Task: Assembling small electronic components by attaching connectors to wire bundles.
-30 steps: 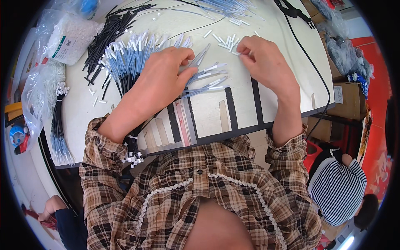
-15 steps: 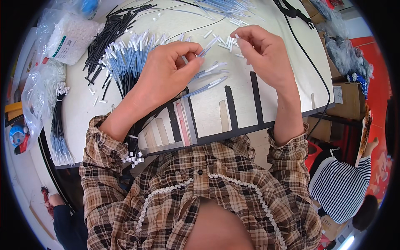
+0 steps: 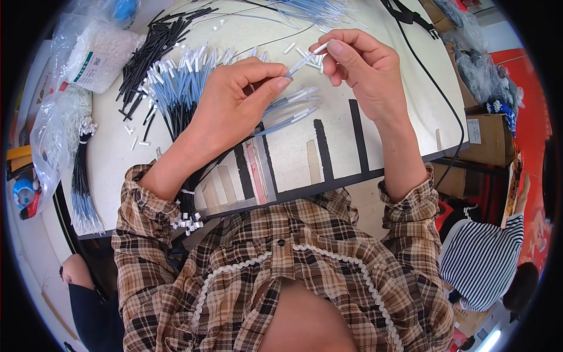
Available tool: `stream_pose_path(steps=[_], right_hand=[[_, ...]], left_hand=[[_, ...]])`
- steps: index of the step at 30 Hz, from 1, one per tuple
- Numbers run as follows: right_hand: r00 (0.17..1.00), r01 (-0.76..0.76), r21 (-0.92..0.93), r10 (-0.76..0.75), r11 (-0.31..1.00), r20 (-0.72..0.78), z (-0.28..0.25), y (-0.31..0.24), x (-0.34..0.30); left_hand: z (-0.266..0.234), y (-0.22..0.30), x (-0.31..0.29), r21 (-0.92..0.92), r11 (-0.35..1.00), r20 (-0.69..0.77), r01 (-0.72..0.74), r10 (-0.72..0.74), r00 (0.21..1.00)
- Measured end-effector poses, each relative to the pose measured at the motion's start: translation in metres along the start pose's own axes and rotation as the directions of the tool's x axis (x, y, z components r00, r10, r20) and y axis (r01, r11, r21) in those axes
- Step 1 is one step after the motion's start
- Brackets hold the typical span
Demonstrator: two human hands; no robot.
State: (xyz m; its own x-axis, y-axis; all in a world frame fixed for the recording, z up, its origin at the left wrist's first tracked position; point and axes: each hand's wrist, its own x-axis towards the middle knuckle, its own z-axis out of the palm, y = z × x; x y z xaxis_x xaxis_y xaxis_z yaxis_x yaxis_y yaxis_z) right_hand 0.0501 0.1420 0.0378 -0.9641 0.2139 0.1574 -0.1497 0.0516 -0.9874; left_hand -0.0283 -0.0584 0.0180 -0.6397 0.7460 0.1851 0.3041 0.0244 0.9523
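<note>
My left hand point(image 3: 243, 97) pinches a thin pale blue wire point(image 3: 298, 66) between thumb and fingers, its clear end pointing up and right. Between thumb and forefinger, my right hand point(image 3: 372, 73) grips a short white tube point(image 3: 321, 48). The tube is very close to the wire's end; I cannot tell whether the end is inside it. More loose blue wires point(image 3: 293, 119) stick out below my left hand. Left of that hand spreads a thick bundle of blue-and-black wires point(image 3: 187, 76), many tipped with white tubes. Several loose white tubes point(image 3: 290, 48) lie near my right hand.
Black tubes point(image 3: 153, 54) are heaped at the far left of the table point(image 3: 410, 117), beside a bag of white pieces point(image 3: 101, 56). A tied wire bundle point(image 3: 82, 176) hangs near the left edge. A black cable point(image 3: 431, 73) crosses the right side. People sit on both sides.
My right hand has moved left and slightly away from me, carrying a white tube from the loose pile to the wire's end. My left hand has barely moved.
</note>
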Motion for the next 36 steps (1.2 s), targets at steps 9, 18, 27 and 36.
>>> stream_pose_path(steps=[9,18,27,36], right_hand=[[0.999,-0.038,-0.017,0.038,0.999,0.012,0.002,-0.003,-0.001],[0.988,-0.141,-0.016,0.141,0.990,0.055,0.011,0.002,-0.003],[0.977,-0.148,-0.087,0.160,0.985,0.141,0.016,0.003,-0.003],[0.977,-0.132,-0.157,0.156,0.979,0.149,0.017,0.004,-0.003]], left_hand=[[-0.001,0.000,0.000,-0.011,1.000,0.009,0.010,-0.010,1.000],[0.000,-0.003,-0.003,0.004,1.000,-0.025,0.025,-0.025,0.999],[0.001,-0.001,-0.004,0.057,0.998,-0.016,0.007,-0.006,1.000],[0.000,-0.001,-0.004,0.081,0.997,-0.015,-0.015,0.017,1.000]])
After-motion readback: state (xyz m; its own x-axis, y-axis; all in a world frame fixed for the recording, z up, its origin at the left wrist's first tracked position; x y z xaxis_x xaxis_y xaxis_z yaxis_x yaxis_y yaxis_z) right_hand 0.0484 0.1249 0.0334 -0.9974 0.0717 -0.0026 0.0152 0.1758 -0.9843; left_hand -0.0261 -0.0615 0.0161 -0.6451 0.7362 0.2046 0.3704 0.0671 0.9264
